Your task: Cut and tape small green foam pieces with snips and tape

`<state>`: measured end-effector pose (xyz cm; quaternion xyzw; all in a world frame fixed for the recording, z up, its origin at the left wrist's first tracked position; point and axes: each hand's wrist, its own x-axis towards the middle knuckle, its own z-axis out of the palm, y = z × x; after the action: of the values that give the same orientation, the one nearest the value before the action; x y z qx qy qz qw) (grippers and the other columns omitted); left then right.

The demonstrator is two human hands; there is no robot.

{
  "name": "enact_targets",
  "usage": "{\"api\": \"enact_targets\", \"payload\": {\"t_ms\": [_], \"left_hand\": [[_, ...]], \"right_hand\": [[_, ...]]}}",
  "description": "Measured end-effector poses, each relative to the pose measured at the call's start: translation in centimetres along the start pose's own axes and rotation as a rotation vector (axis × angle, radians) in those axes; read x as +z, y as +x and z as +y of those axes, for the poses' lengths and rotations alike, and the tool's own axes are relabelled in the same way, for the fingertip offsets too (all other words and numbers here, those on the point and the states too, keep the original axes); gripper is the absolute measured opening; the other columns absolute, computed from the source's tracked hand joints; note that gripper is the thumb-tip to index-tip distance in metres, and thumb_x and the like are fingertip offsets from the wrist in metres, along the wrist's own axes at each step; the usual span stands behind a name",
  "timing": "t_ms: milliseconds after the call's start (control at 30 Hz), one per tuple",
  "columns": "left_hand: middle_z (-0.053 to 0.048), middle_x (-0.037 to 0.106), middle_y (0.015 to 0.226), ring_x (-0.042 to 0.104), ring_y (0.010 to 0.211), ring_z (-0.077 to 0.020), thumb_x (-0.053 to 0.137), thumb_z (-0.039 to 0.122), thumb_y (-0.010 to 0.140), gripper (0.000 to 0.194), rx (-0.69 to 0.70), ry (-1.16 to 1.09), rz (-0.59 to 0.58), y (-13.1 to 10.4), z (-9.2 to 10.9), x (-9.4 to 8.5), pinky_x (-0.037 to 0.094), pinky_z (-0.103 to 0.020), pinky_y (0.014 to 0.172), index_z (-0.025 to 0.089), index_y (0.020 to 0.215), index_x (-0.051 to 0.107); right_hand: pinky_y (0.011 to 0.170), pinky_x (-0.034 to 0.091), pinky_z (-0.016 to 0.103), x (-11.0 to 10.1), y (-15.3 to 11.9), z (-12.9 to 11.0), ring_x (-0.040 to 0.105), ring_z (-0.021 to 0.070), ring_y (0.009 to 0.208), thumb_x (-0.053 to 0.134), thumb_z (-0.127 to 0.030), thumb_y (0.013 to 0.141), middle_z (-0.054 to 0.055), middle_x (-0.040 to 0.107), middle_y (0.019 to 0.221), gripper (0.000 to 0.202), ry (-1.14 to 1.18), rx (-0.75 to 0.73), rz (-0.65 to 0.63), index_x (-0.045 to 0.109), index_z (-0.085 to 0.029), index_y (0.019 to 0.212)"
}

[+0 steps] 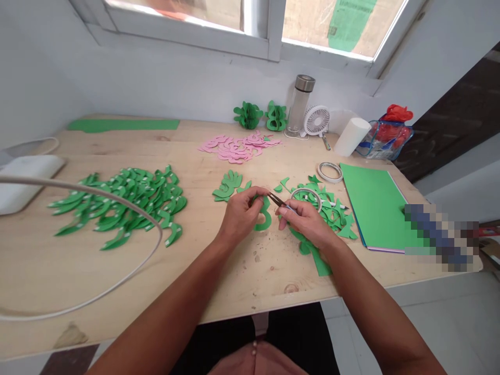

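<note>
Near the middle of the table, my left hand [244,211] pinches a curved green paper cut-out [264,224], which hangs below the fingers. Closed around a pair of scissors [278,200] is my right hand [302,219]; their dark blades point left toward my left fingertips and the top of the cut-out. My fingers hide most of the handles. Just beyond my left hand lies a small stack of green cut-outs [227,186]. Green paper scraps [339,221] spread around my right hand, with a tape roll [307,197] among them. A larger green offcut [321,263] lies under my right wrist.
A big heap of green cut-outs [128,200] lies left, behind a white cable [156,224]. Pink cut-outs [238,147] lie farther back. Along the wall stand green paper shapes [248,115], a bottle [300,104] and a fan [316,121]. Green sheets [378,208] lie right.
</note>
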<state>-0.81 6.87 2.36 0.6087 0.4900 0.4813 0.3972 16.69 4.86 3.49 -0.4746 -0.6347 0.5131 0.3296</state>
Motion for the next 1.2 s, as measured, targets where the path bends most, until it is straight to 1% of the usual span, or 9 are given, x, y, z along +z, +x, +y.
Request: {"api": "enact_targets", "payload": {"t_ms": [100, 167, 300, 433, 567, 700, 900, 1067, 1200], "left_hand": [[0.001, 0.062, 0.070, 0.051, 0.062, -0.0121, 0.054, 0.022, 0.073, 0.015, -0.041, -0.079, -0.045, 0.0, 0.1, 0.2, 0.039, -0.023, 0.059, 0.018, 0.076, 0.068], [0.000, 0.063, 0.073, 0.055, 0.068, -0.0135, 0.057, 0.023, 0.071, 0.012, -0.082, -0.147, -0.068, 0.0, 0.4, 0.1, 0.042, -0.024, 0.064, 0.017, 0.075, 0.067], [-0.001, 0.065, 0.075, 0.058, 0.073, -0.0145, 0.062, 0.024, 0.068, 0.011, -0.152, -0.286, -0.161, 0.0, 1.1, -0.2, 0.045, -0.025, 0.068, 0.017, 0.076, 0.066], [-0.001, 0.064, 0.075, 0.058, 0.072, -0.0136, 0.065, 0.025, 0.067, 0.011, -0.173, -0.360, -0.236, 0.0, 1.4, -0.5, 0.045, -0.024, 0.069, 0.017, 0.074, 0.065], [0.000, 0.063, 0.074, 0.056, 0.070, -0.0123, 0.067, 0.025, 0.067, 0.012, -0.178, -0.403, -0.236, 0.1, 1.3, -0.5, 0.043, -0.023, 0.067, 0.017, 0.074, 0.063], [0.000, 0.061, 0.072, 0.054, 0.068, -0.0120, 0.068, 0.026, 0.067, 0.013, -0.177, -0.407, -0.224, 0.1, 1.0, -0.5, 0.041, -0.023, 0.064, 0.016, 0.073, 0.062], [0.000, 0.060, 0.071, 0.053, 0.067, -0.0120, 0.067, 0.025, 0.068, 0.011, -0.171, -0.407, -0.214, 0.1, 0.9, -0.5, 0.040, -0.024, 0.065, 0.016, 0.071, 0.061], [0.000, 0.059, 0.070, 0.052, 0.068, -0.0118, 0.066, 0.023, 0.067, 0.010, -0.172, -0.419, -0.208, 0.1, 1.0, -0.4, 0.039, -0.024, 0.065, 0.016, 0.070, 0.061], [0.001, 0.058, 0.070, 0.052, 0.068, -0.0117, 0.066, 0.022, 0.066, 0.009, -0.170, -0.431, -0.193, 0.1, 0.9, -0.3, 0.039, -0.023, 0.065, 0.016, 0.069, 0.060]], "right_hand": [[0.042, 0.020, 0.022, 0.0, 0.0, 0.0, 0.030, 0.0074, 0.044, 0.053, -0.045, 0.084, -0.001, 0.059, 0.061, 0.032, 0.020, 0.006, -0.017, 0.064, -0.018, 0.073], [0.042, 0.020, 0.021, 0.0, -0.1, -0.1, 0.030, 0.0070, 0.044, 0.053, -0.045, 0.085, -0.001, 0.061, 0.062, 0.032, 0.038, 0.007, -0.035, 0.062, -0.018, 0.071], [0.042, 0.018, 0.021, 0.0, -0.1, -0.2, 0.028, 0.0057, 0.042, 0.053, -0.045, 0.086, -0.002, 0.055, 0.057, 0.035, 0.068, 0.007, -0.062, 0.059, -0.018, 0.066], [0.041, 0.016, 0.021, 0.0, -0.1, -0.2, 0.026, 0.0058, 0.042, 0.054, -0.045, 0.086, -0.004, 0.050, 0.053, 0.032, 0.112, 0.019, -0.073, 0.060, -0.018, 0.070], [0.040, 0.014, 0.021, 0.0, 0.0, 0.1, 0.025, 0.0059, 0.042, 0.054, -0.047, 0.085, -0.003, 0.053, 0.054, 0.032, 0.146, 0.028, -0.108, 0.060, -0.017, 0.074], [0.039, 0.015, 0.020, -0.1, 0.1, 0.3, 0.025, 0.0054, 0.041, 0.055, -0.047, 0.084, -0.001, 0.058, 0.056, 0.034, 0.144, 0.046, -0.139, 0.059, -0.016, 0.073], [0.039, 0.016, 0.020, -0.1, 0.1, 0.4, 0.024, 0.0051, 0.040, 0.054, -0.046, 0.085, -0.003, 0.053, 0.050, 0.033, 0.150, 0.047, -0.157, 0.059, -0.016, 0.071], [0.040, 0.018, 0.020, -0.1, 0.1, 0.2, 0.025, 0.0054, 0.041, 0.054, -0.046, 0.085, -0.003, 0.055, 0.053, 0.033, 0.163, 0.051, -0.166, 0.057, -0.017, 0.071], [0.041, 0.018, 0.021, -0.1, 0.0, 0.0, 0.024, 0.0056, 0.041, 0.053, -0.048, 0.085, -0.004, 0.048, 0.049, 0.037, 0.121, 0.041, -0.168, 0.059, -0.016, 0.067]]}}
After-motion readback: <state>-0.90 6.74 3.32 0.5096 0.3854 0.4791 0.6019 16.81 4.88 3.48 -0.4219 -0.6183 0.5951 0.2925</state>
